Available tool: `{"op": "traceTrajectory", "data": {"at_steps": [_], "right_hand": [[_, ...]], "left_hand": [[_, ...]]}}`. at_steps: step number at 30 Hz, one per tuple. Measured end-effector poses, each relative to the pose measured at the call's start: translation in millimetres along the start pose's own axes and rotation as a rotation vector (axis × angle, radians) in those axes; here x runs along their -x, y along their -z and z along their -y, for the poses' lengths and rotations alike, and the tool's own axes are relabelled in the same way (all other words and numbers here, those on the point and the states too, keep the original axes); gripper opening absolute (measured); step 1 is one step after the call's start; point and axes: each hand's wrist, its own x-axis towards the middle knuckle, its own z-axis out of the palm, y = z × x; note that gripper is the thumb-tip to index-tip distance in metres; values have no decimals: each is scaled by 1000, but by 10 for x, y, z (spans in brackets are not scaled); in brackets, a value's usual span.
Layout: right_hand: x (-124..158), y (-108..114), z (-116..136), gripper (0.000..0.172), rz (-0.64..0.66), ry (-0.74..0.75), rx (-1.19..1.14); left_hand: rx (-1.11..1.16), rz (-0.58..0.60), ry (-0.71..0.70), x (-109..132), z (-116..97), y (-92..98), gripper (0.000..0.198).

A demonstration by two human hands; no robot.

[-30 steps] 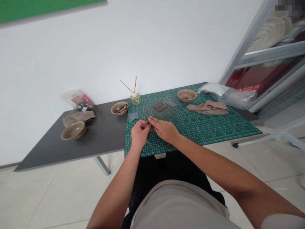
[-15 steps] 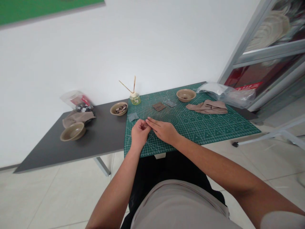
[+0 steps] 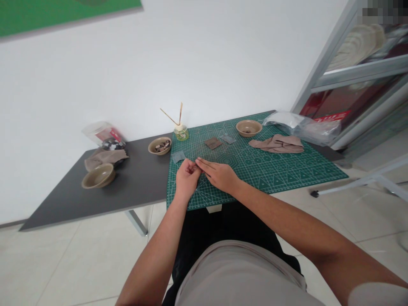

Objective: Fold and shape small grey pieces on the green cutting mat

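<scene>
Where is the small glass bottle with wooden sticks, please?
In the head view, the small glass bottle with wooden sticks stands at the far left corner of the green cutting mat, beside the tan bowl of brown pieces.

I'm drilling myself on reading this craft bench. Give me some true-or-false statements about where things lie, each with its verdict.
1. The left hand and right hand meet fingertip to fingertip over the green cutting mat. True.
2. The bowl of brown pieces sits on the cutting mat. False: it stands on the dark table, just left of the mat's edge.
3. The reed diffuser bottle stands at the mat's far left corner. True.
4. The beige cloth lies under the right hand. False: it lies well apart from the hand, towards the mat's far right, near the plastic bag.
</scene>
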Motion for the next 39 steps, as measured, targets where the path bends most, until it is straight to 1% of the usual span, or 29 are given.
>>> {"op": "traceTrajectory", "data": {"at_steps": [2, 7, 13, 19, 21, 24, 26, 32, 36, 39], "right_hand": [[-1, 2, -2, 48, -3, 5, -4], [-9, 2, -4, 51, 0, -88, -11], [-9, -1, -4, 50, 8, -7, -19], [-14, 8, 4, 48, -4, -87, -12], [-13, 13, 9, 49, 7, -72, -1], [-6, 16, 9, 49, 7, -10, -10], [-2, 14, 4, 50, -3, -7, -35], [-14, 16, -13, 50, 13, -121, -104], [-24, 26, -16, 50, 10, -137, -101], [-24, 25, -22, 49, -24, -168, -91]], "left_hand": [[2, 3, -18, 3, -1, -1, 20], [158, 33, -7, 6, -12, -20, 17], [4, -15, -24, 1, -44, -9, 21], [127, 42, 8, 9, -41, -17, 18], [67, 34, 2, 8, -38, -14, 19], [-56, -8, -32, 10, -51, -1, 21], [-69, -17, -47, 16, -67, 5, 21], [59, 13, -32, 26, -70, -5, 17], [137, -46, -45, 10, -44, -18, 19], [177, -73, -41, -5, -38, -23, 20]]}}
